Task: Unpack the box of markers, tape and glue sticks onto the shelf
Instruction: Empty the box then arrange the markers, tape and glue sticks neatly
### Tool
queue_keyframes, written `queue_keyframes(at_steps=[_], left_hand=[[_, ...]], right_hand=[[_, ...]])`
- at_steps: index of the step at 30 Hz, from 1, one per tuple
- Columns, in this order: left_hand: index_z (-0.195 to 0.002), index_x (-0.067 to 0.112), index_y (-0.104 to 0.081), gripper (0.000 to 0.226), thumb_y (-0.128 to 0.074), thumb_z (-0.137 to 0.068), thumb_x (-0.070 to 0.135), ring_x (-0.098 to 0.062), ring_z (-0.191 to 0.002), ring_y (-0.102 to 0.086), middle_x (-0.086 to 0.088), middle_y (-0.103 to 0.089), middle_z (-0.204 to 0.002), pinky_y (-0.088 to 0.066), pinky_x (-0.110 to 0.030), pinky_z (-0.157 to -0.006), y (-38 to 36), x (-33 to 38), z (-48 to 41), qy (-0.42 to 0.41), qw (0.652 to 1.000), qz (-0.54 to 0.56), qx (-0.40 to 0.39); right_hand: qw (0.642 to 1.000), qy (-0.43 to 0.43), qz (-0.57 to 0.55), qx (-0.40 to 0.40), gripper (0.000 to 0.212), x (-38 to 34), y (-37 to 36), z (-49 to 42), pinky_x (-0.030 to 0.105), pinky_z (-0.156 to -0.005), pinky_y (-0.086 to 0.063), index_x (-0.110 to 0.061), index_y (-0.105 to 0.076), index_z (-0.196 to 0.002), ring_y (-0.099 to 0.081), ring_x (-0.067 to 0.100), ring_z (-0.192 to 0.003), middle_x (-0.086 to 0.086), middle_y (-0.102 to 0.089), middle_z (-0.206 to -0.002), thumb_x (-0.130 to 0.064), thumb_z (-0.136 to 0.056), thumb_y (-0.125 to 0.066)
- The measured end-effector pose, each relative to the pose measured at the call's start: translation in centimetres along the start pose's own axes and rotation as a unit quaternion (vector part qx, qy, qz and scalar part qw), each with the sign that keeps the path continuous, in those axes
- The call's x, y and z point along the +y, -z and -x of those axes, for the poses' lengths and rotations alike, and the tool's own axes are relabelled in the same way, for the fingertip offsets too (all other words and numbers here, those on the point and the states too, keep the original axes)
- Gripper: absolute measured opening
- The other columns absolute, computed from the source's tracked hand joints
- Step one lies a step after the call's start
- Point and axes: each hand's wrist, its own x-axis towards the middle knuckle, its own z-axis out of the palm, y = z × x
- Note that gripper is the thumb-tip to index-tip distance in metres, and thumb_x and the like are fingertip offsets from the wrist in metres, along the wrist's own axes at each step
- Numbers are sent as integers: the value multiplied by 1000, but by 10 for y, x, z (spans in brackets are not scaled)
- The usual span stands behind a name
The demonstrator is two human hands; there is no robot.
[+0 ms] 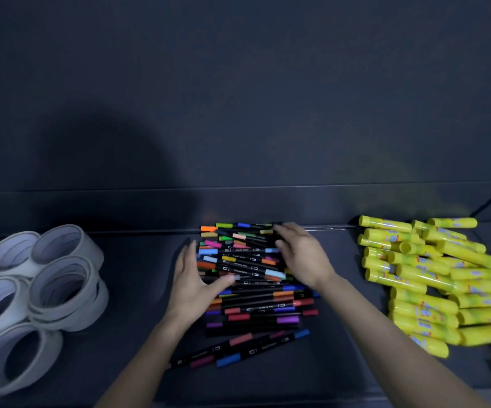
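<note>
1. Left hand lies flat against the left edge of the markers, fingers straight and together, pointing toward the back of the shelf, with the thumb spread out across the pile; it grasps nothing.
2. Right hand rests palm down on the far right part of the pile, its fingers relaxed and only slightly bent over the caps, not closed around any marker.
3. These markers have slim black barrels with white print and a coloured cap at each end: orange, green, blue, pink, red, purple and more.
4. They sit in a loose heap in the middle of the dark shelf, reaching back to its rear wall, between the tape rolls on the left and the glue sticks on the right, well apart from both.
5. Most markers lie with their long axis running left to right, roughly parallel to the shelf's back edge.
6. Two front markers lie apart from the heap and slant, their right ends farther back than their left ends.
7. White tape rolls lie stacked with their holes facing up; yellow glue sticks lie on their sides in a heap.
</note>
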Motion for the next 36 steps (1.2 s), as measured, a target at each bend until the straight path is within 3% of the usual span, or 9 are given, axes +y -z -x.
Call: queue_keyframes(at_steps=[3, 6, 12, 15, 18, 22, 25, 29, 36], left_hand=[[-151, 20, -14, 93, -65, -80, 52, -13, -144, -13, 1, -12, -159, -16, -30, -115, 8, -2, -9, 23, 1000, 10, 10], [-150, 20, -22, 82, -62, -84, 48, -13, -143, -20, 2, -21, -156, -20, -33, -116, 7, 3, -20, 31, 999, 37, -6], [-146, 20, -33, 68, -65, -87, 33, -12, -142, -21, 2, -23, -155, -20, -31, -115, -11, 12, -23, -13, 999, 21, -39], [-144, 18, -35, 69, -68, -85, 31, -15, -137, -31, 1, -33, -149, -25, -29, -112, -6, 8, -27, -11, 999, 32, 2], [-146, 16, -31, 72, -67, -85, 32, -17, -139, -29, -2, -31, -151, -24, -31, -113, 0, 10, -42, 46, 995, 67, 51], [-144, 13, -33, 66, -63, -88, 32, -18, -138, -31, -2, -34, -149, -25, -34, -114, -8, 26, -62, 77, 992, 103, 18], [-136, 15, -43, 53, -63, -88, 29, -13, -125, -44, 6, -49, -132, -33, -28, -105, -21, 34, -62, 55, 993, 102, -21], [-146, 14, -30, 66, -60, -90, 32, -17, -139, -30, -2, -33, -151, -23, -33, -115, -20, 29, -68, 69, 992, 102, 6], [-147, 12, -29, 65, -60, -91, 26, -15, -140, -28, -2, -31, -153, -20, -26, -112, -15, 36, -62, 18, 999, 44, -3]], right_hand=[[985, -123, -20, 120, 32, 27, 3, 13, 32, -100, -37, -1, -59, -121, -49, 34, -120, 19, -59, -123, -17, -95, -51], [973, -184, -79, 115, 25, 31, -3, 20, 38, -87, -42, -2, -62, -108, -57, 35, -102, 14, -65, -96, -22, -93, -56], [964, -189, -178, 54, 46, 8, -23, 10, 40, -108, -37, -9, -50, -135, -48, 22, -124, 8, -58, -127, -23, -92, -57], [954, -209, -205, 61, 40, 13, -18, 9, 31, -97, -46, -14, -54, -129, -60, 14, -104, 4, -62, -118, -21, -90, -59], [944, -235, -209, 102, 24, 25, -14, 0, 39, -86, -54, -17, -58, -111, -63, 19, -92, 3, -63, -106, -21, -87, -58], [930, -250, -264, 56, 49, 6, -11, -21, 21, -66, -51, -9, -40, -141, -65, 20, -93, 4, -59, -113, -15, -94, -52], [935, -230, -267, 36, 48, -3, -14, -29, 21, -78, -45, -7, -41, -142, -60, 19, -106, 5, -60, -121, -15, -95, -51], [931, -236, -270, 62, 42, 6, -14, -27, 14, -65, -48, -6, -42, -139, -63, 10, -92, -2, -58, -119, -9, -98, -46], [949, -204, -238, 21, 48, 2, -9, -22, 26, -94, -40, -7, -35, -144, -56, 23, -119, 10, -50, -140, -10, -97, -43]])
